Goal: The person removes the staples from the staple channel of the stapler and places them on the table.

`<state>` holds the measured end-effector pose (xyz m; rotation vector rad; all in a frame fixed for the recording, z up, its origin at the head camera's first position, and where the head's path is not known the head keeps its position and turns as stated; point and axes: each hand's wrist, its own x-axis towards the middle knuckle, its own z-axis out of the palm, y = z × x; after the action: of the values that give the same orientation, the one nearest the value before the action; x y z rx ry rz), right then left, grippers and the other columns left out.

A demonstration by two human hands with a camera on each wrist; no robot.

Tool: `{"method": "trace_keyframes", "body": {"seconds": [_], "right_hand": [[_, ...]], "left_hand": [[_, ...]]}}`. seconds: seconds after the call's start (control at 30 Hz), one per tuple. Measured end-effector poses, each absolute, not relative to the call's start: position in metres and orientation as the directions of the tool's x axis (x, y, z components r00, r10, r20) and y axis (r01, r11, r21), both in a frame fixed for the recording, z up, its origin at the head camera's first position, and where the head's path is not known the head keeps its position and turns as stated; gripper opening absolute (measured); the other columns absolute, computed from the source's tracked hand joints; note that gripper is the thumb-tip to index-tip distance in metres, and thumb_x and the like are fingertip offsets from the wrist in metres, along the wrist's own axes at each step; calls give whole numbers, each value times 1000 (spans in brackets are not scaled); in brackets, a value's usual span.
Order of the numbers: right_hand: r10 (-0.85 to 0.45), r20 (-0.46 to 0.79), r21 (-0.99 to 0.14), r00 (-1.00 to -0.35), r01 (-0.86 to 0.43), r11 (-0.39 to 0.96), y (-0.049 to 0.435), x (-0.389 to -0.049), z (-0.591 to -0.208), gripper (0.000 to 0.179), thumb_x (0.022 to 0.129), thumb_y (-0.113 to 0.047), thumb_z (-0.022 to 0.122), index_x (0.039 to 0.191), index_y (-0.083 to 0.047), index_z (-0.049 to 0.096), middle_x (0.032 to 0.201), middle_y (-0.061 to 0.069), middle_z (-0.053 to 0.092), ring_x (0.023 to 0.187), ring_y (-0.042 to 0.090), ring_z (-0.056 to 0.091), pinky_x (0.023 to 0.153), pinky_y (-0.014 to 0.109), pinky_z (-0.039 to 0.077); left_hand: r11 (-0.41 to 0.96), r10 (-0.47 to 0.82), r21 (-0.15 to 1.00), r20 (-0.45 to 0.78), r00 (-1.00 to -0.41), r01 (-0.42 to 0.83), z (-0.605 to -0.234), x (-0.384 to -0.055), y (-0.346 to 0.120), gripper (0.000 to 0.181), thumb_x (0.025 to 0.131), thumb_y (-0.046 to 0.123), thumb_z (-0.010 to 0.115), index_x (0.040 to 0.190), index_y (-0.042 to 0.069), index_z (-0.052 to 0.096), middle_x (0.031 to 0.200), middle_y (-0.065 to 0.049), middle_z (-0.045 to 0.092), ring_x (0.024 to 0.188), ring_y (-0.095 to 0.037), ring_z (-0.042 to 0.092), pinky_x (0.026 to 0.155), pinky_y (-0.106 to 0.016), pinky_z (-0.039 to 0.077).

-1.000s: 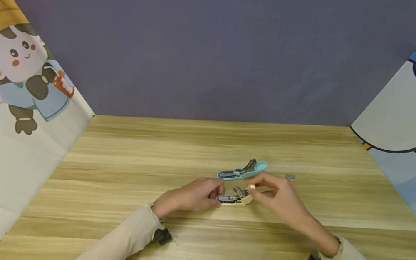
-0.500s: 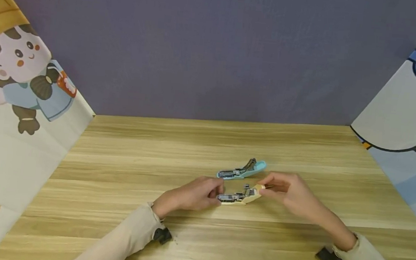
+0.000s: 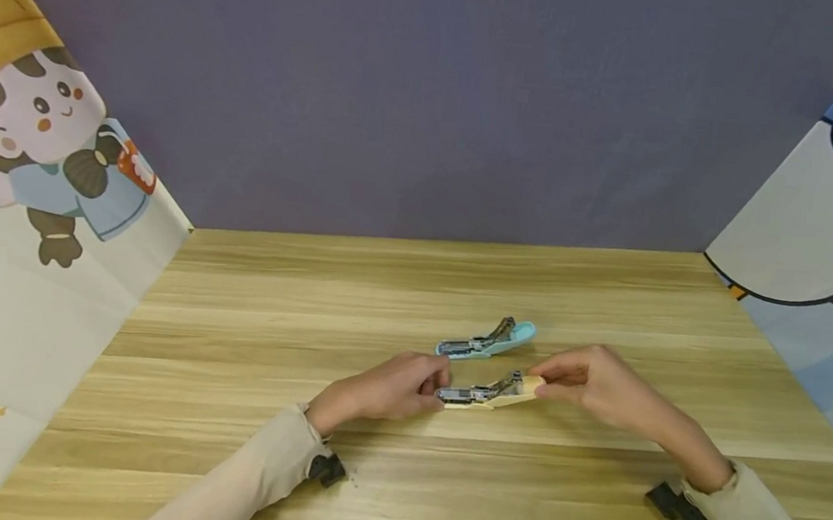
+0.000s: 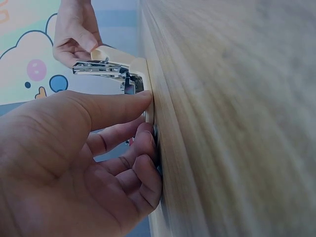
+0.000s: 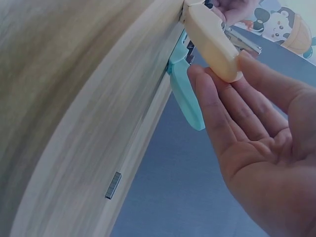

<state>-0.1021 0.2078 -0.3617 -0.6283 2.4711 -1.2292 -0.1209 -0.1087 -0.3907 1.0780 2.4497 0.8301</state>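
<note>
A cream stapler [image 3: 512, 399] lies opened out on the table, its metal magazine [image 4: 96, 69] raised out of the cover. My left hand [image 3: 395, 385] pinches the base end between thumb and fingers, low against the tabletop. With thumb and fingertips, my right hand [image 3: 603, 388] pinches the tip of the stapler's cover [image 5: 213, 44], which tilts up off the table. Behind it lies a teal stapler [image 3: 487, 346], also opened, touched by neither hand. In the right wrist view a short strip of staples [image 5: 113, 185] lies on the wood; my right hand hides it in the head view.
The wooden table [image 3: 292, 298] runs back to a dark grey-blue wall panel [image 3: 431, 111]. Panels with cartoon prints stand at the left [image 3: 1, 270] and right [image 3: 832, 250]. Small dark specks lie near my left wrist.
My right hand has moved to the right, swinging the cream stapler's cover farther back and down. The magazine now stands tilted clear of the cover. My left hand has stayed in place.
</note>
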Motion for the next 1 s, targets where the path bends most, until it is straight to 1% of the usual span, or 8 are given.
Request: {"method": "trace_keyframes", "body": {"seconds": [0.3, 0.53, 0.67, 0.8, 0.9, 1.0], "right_hand": [[-522, -82, -796, -849, -260, 547, 211, -102, -362, 29, 92, -20, 72, 115, -2, 72, 115, 11, 71, 102, 24, 69, 85, 31, 56], [-534, -85, -802, -841, -260, 537, 211, -103, -363, 31, 92, -23, 72, 116, -3, 71, 115, 11, 71, 100, 20, 70, 83, 29, 56], [-531, -82, -802, -843, -261, 538, 210, -103, -365, 34, 93, -22, 71, 119, -1, 69, 115, 12, 71, 102, 22, 69, 84, 31, 56], [-525, -67, -785, -849, -279, 553, 207, -103, -365, 36, 94, -21, 70, 122, 0, 67, 116, 11, 70, 106, 26, 68, 88, 35, 55], [-501, -48, -761, -864, -293, 578, 205, -101, -362, 33, 95, -23, 69, 121, -4, 68, 113, 6, 71, 104, 23, 68, 89, 38, 55], [-458, 17, -732, -889, -323, 600, 203, -97, -355, 25, 96, -24, 68, 116, -10, 71, 109, 2, 72, 99, 19, 68, 87, 39, 56]], "left_hand": [[544, 754, 632, -78, -653, 553, -392, -122, -106, 18, 91, 12, 71, 105, 11, 60, 80, 6, 56, 71, -4, 52, 67, -19, 49], [546, 749, 636, -79, -657, 545, -394, -123, -107, 18, 90, 11, 72, 103, 12, 60, 80, 6, 56, 70, -4, 52, 66, -19, 49], [540, 752, 639, -74, -655, 548, -394, -123, -108, 18, 91, 12, 72, 103, 12, 59, 80, 6, 56, 71, -5, 52, 66, -19, 49], [540, 750, 636, -66, -658, 552, -394, -122, -110, 18, 91, 12, 72, 102, 11, 59, 79, 6, 56, 70, -5, 52, 66, -19, 49], [537, 750, 627, -50, -659, 564, -394, -122, -110, 17, 91, 12, 72, 101, 11, 59, 78, 7, 55, 69, -4, 51, 65, -19, 48], [530, 753, 618, -30, -657, 580, -394, -122, -109, 17, 90, 13, 73, 100, 12, 59, 77, 7, 55, 68, -4, 50, 65, -19, 47]]}}
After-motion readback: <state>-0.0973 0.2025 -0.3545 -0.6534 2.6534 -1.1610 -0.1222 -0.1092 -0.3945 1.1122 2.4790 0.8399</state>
